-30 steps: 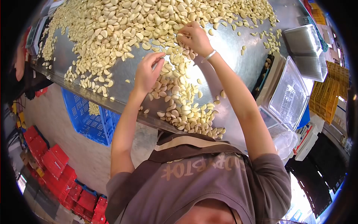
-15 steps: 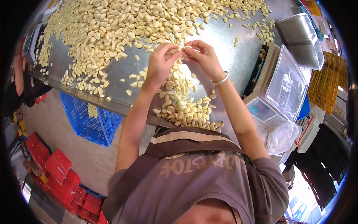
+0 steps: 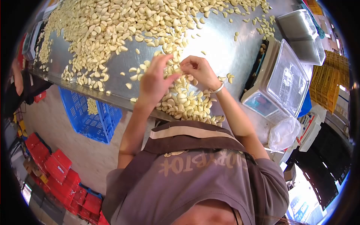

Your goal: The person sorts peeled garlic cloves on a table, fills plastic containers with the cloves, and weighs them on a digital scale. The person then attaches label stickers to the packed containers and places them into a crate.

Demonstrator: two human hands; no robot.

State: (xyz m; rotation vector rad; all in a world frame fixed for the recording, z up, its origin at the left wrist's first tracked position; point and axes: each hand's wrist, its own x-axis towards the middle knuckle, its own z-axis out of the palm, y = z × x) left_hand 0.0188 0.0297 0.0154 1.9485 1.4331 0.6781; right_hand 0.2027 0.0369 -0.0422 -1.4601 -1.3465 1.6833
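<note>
Peeled garlic cloves (image 3: 108,28) cover much of the metal table (image 3: 221,41), with a smaller pile (image 3: 183,107) at the near edge by my apron. My left hand (image 3: 154,79), slightly blurred, is over the cloves with thumb and fingers apart and nothing seen between them. Just to its right, my right hand (image 3: 200,73), with a bracelet at the wrist, has its fingers curled and pinched together over the strip of cloves. Whatever is between those fingertips is hidden.
A weighing scale (image 3: 258,101) with a clear plastic tub (image 3: 290,78) stands at the right, beside stacked clear trays (image 3: 302,35). A blue crate (image 3: 88,118) is below the table's left edge. Red crates (image 3: 58,165) line the floor. Another person's arm (image 3: 17,77) shows far left.
My hands, fingertips together over the cloves before, have come apart and moved nearer to my body. The left hand has opened. A few cloves now lie to the right of my right wrist.
</note>
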